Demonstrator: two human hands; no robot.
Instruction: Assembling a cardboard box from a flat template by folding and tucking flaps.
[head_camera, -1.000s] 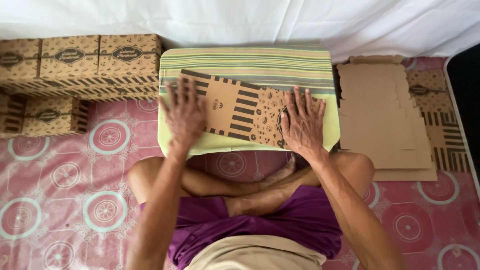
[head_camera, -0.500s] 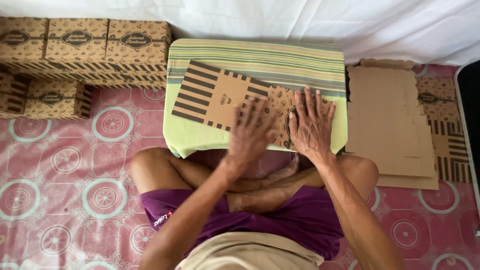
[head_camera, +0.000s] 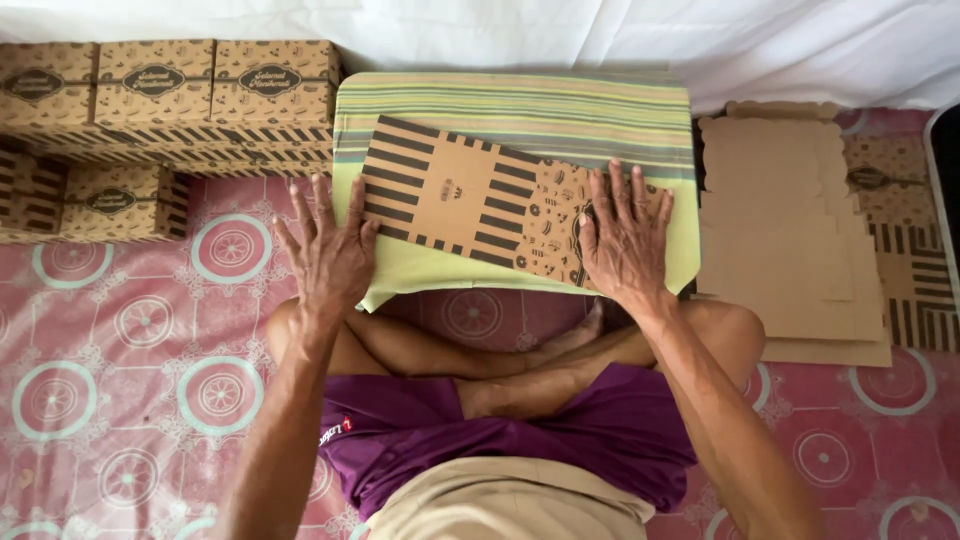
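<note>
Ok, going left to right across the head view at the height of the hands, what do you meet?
Assembled printed boxes → left hand → flat printed box blank on the striped cushion → right hand → stack of plain flat cardboard blanks.

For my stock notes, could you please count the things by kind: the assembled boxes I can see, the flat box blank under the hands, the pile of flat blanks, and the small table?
Assembled printed cardboard boxes: 5
Flat box blank under the hands: 1
Pile of flat blanks: 1
Striped low table: 1
Total: 8
</note>
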